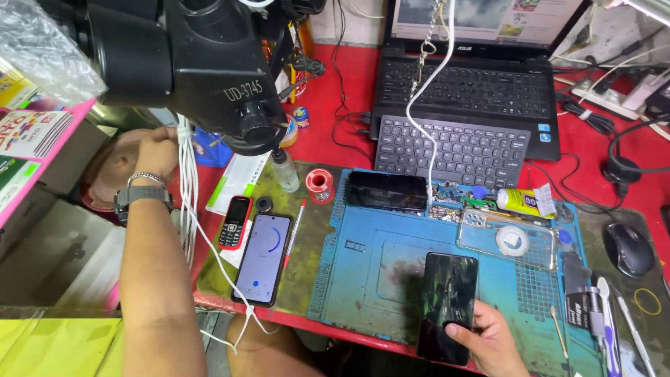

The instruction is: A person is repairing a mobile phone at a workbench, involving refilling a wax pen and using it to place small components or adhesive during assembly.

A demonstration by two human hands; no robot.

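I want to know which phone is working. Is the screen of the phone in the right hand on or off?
Off. The phone in the right hand shows a dark screen with only reflections.

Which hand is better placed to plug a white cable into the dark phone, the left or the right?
Probably the left hand: it already grips the white cables beside the microscope. The right hand is busy holding the dark phone over the blue mat.

Both hands (157, 150) (488, 338) closed, well apart
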